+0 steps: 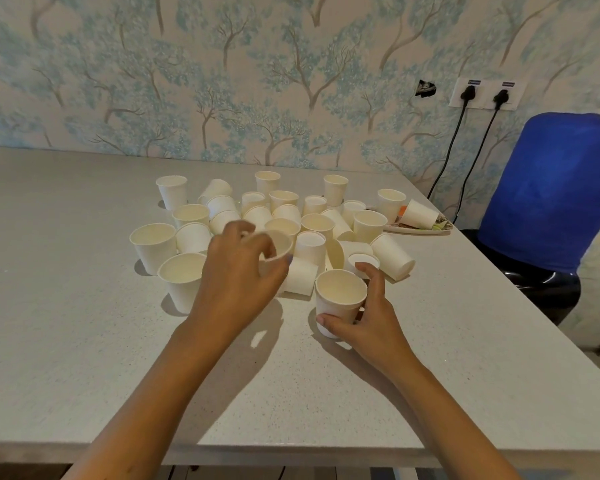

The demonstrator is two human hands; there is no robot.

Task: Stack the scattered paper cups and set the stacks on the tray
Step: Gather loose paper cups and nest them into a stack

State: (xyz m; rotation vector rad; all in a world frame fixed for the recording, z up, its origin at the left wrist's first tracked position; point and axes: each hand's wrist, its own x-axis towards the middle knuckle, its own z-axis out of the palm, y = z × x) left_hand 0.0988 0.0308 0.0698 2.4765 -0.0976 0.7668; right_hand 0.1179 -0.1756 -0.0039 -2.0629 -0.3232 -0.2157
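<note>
Several white paper cups (314,223) lie scattered in the middle of the grey table (66,306), some upright, some upside down, some on their sides. My left hand (236,278) grips one cup (279,245) by its side, above the front of the pile. My right hand (368,317) holds an upright cup (340,296) that stands on the table in front of the pile, with thumb and fingers curled round its wall. The patterned tray (437,228) lies at the far right of the pile, with a cup (419,213) lying on it.
A wall with tree wallpaper runs behind the table. A blue-covered chair (548,192) stands at the table's right side. Two black cables hang from a wall socket (485,93) above the table's far right corner. The table's near edge runs just below my forearms.
</note>
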